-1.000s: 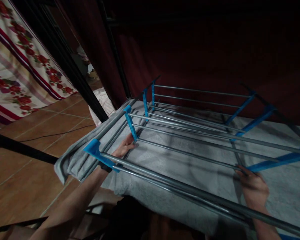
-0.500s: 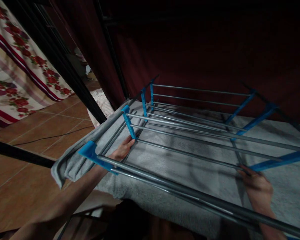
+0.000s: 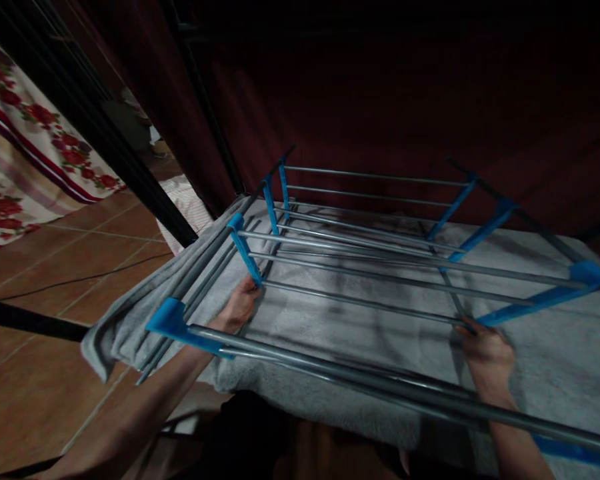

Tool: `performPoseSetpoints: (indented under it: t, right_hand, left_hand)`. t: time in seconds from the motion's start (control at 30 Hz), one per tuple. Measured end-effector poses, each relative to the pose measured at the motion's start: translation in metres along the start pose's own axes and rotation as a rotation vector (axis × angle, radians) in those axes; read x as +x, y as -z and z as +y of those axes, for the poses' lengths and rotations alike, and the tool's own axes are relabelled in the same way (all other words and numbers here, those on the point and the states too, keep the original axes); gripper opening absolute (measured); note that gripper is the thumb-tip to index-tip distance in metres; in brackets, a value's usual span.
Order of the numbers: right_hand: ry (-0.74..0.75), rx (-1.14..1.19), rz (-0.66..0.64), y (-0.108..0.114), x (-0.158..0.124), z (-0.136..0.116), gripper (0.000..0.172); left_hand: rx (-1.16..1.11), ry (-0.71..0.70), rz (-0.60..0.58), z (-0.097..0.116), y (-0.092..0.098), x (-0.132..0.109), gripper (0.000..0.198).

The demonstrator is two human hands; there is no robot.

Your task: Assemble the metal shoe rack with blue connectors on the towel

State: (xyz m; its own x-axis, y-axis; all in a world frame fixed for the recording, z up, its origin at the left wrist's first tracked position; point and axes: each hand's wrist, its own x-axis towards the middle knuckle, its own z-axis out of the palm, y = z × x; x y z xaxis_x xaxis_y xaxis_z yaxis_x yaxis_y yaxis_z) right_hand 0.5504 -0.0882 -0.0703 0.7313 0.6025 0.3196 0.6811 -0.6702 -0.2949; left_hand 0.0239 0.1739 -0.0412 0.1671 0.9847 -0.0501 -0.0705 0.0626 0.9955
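Observation:
A shoe rack (image 3: 365, 288) of grey metal tubes and blue plastic brackets lies across a grey blanket (image 3: 355, 343). My left hand (image 3: 241, 303) is closed at the lower end of a blue bracket (image 3: 246, 257) on the rack's left side; its fingertips are partly hidden. On the other side, my right hand (image 3: 487, 350) closes around the rack where a crosstube meets the low end of a right-hand blue bracket (image 3: 525, 307). The nearest pair of tubes passes over my right forearm. Another blue bracket (image 3: 180, 327) sits above my left forearm.
Dark red cloth (image 3: 380, 113) hangs behind the blanket. A black frame post (image 3: 95, 127) slants down on the left. Beyond it are a brown tiled floor (image 3: 35, 380), a thin cable (image 3: 80, 277) and a floral curtain (image 3: 40, 133). Striped cloth (image 3: 183, 207) lies beside the post.
The view has turned slightly right, so rack, blanket and curtain all sit further left. Both hands keep their places on the rack.

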Motion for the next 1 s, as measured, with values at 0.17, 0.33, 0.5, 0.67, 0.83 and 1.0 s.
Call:
performPoseSetpoints:
  t: [0.17,0.33,0.5,0.67,0.83,1.0]
  right_hand:
    - [-0.056,-0.064,-0.081,0.007,0.002,-0.013,0.044]
    - [-0.091,-0.036,-0.080,0.012,-0.001,-0.025,0.044]
    - [-0.057,0.285,0.044,0.015,-0.007,-0.028,0.041]
    - [-0.230,0.713,0.115,0.007,-0.005,-0.011,0.020]
    - [-0.309,0.843,0.098,0.003,-0.001,-0.003,0.037]
    - [-0.235,0.691,0.074,0.012,-0.003,-0.017,0.032]
  left_hand:
    - [-0.012,0.006,0.064,0.011,-0.009,-0.008,0.050]
    - [0.046,0.035,0.027,0.015,-0.005,-0.010,0.058]
    - [0.114,0.121,-0.015,0.020,0.001,-0.007,0.066]
    - [0.159,0.148,-0.034,0.031,-0.007,-0.010,0.067]
    - [0.135,0.155,-0.011,0.040,-0.017,-0.017,0.068]
    - [0.193,0.130,-0.095,0.042,-0.018,-0.018,0.066]
